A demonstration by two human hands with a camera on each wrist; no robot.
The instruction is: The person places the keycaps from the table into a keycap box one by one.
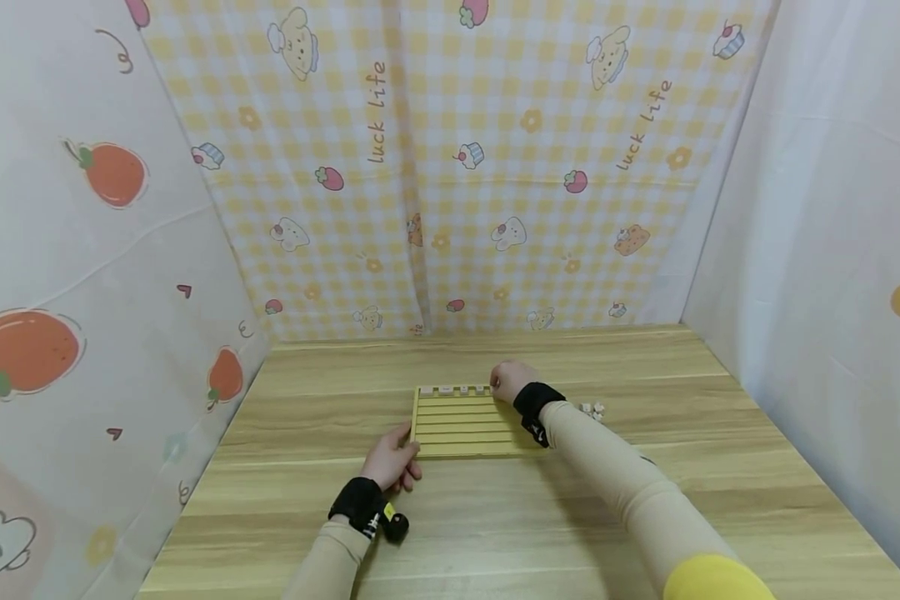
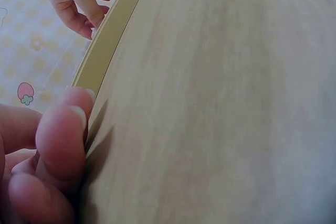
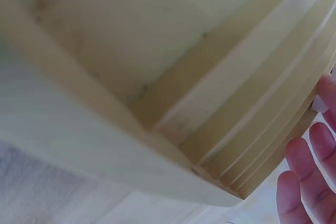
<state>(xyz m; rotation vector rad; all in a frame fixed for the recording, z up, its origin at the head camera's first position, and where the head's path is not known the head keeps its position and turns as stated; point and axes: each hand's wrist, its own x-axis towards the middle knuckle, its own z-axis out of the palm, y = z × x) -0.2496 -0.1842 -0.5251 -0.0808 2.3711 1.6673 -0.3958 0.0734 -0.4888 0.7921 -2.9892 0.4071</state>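
Note:
A yellow wooden rack [image 1: 465, 429] with several parallel slots lies on the table. Along its far slot stand several small pale keycaps [image 1: 446, 389] with faint dark marks. My left hand [image 1: 390, 461] grips the rack's near left corner, and its curled fingertips [image 2: 60, 135] meet the rim in the left wrist view. Over the far slot, to the right of the standing pieces, is my right hand [image 1: 513, 382]. It pinches a white keycap [image 3: 318, 104], largely hidden by the fingers. The right forearm covers the rack's near right corner.
A small heap of loose white keycaps [image 1: 594, 411] lies on the table to the right of the rack, just beyond the right forearm. The wood-grain table [image 1: 330, 367] is bounded by a checked curtain [image 1: 457, 267] behind and pale curtains on both sides.

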